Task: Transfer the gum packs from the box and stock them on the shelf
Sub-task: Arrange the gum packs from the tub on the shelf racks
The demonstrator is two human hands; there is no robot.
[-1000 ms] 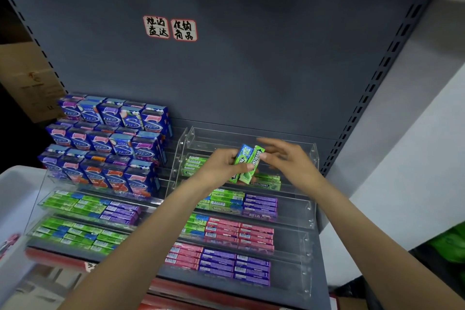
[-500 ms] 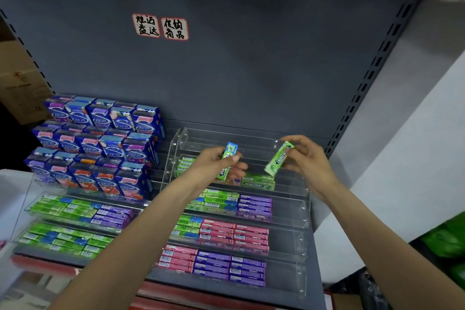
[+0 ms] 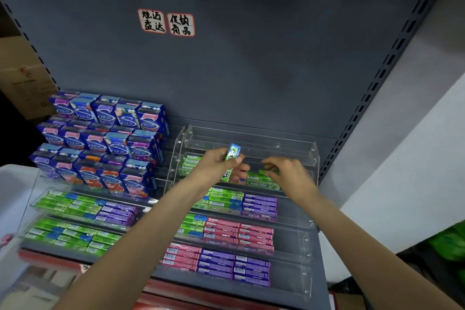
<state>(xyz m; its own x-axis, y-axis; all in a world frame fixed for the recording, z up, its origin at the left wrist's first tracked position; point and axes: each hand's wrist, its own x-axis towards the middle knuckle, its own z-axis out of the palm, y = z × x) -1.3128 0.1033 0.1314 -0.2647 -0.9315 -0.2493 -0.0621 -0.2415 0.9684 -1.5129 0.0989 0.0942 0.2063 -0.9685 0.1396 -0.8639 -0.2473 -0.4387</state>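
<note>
Filling the clear acrylic rack point(image 3: 251, 138) on the shelf, the person is working at its second tier. The right hand point(image 3: 289, 173), raised half a second ago, is now laying its green pack point(image 3: 269, 172) on the Doublemint row. The left hand point(image 3: 216, 166) is still pinching a blue-green pack point(image 3: 230, 162) upright, next to go in.
</note>
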